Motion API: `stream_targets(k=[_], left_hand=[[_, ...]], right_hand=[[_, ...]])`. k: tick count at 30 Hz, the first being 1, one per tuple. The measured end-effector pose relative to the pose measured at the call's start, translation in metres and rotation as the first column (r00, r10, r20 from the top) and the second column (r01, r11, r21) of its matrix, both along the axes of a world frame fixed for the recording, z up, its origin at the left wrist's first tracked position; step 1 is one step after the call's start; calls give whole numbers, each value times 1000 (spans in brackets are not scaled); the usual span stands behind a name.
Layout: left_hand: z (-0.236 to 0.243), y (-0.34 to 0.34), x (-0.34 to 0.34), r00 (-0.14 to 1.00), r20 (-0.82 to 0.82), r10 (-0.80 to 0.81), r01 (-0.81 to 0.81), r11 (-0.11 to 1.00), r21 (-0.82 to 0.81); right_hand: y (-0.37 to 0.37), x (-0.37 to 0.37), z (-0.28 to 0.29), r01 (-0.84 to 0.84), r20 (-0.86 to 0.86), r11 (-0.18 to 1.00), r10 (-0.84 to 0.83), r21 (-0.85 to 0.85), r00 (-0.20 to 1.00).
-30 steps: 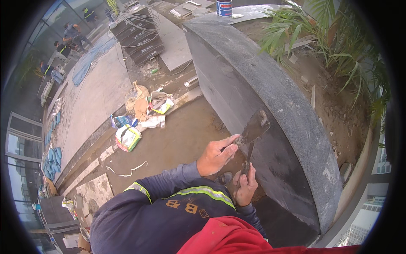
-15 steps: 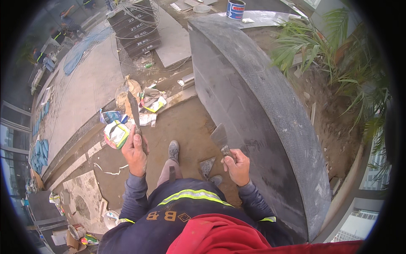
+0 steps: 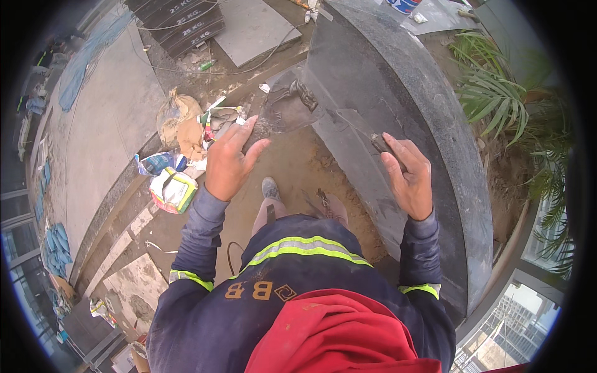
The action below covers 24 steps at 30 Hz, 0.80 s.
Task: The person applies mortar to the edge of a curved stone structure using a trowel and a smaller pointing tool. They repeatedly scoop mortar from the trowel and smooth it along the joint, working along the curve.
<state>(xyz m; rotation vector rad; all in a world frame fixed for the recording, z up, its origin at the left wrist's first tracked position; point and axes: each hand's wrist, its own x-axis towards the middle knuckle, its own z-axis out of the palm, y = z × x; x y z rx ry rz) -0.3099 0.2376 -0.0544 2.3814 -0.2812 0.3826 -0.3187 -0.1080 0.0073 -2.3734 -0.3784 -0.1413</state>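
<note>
My left hand (image 3: 231,160) grips a trowel by its dark handle, thumb and fingers closing round it. Its wide grey blade (image 3: 283,118) faces up and reaches right, with a dark lump on it; motion partly smears its outline. In my right hand (image 3: 408,177), a putty knife (image 3: 379,143) is pinched at the handle. Its thin blade points up and left, over the dark face of the curved stone wall (image 3: 398,149), and blends into that surface. The two tools' blades are close to each other; whether they touch I cannot tell.
Torn bags and wrappers (image 3: 177,189) lie left of my left hand, beside a low ledge. Stacked dark weights (image 3: 177,25) with loose cable stand at the far left. Palm leaves (image 3: 494,102) hang past the wall on the right. A blue tin (image 3: 404,5) sits on the wall's far end.
Both hands have moved forward and right. The trowel has turned from nearly upright and edge-on to flat, pointing right. The putty knife has swung leftward. The view has shifted too.
</note>
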Motion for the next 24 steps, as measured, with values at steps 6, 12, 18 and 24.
stream_targets(k=[6,12,18,24], left_hand=[[40,-4,98,982,70,-177,163,972,171],[49,-37,159,966,150,-208,183,969,165],[51,-60,206,938,337,-75,89,996,-26],[19,-32,250,983,1,185,-177,941,-288]], right_hand=[[14,54,54,29,232,969,30,-247,972],[-5,124,60,38,345,919,110,-393,932],[-58,177,58,7,246,819,164,-574,955],[-121,265,45,306,-32,950,-304,69,952]])
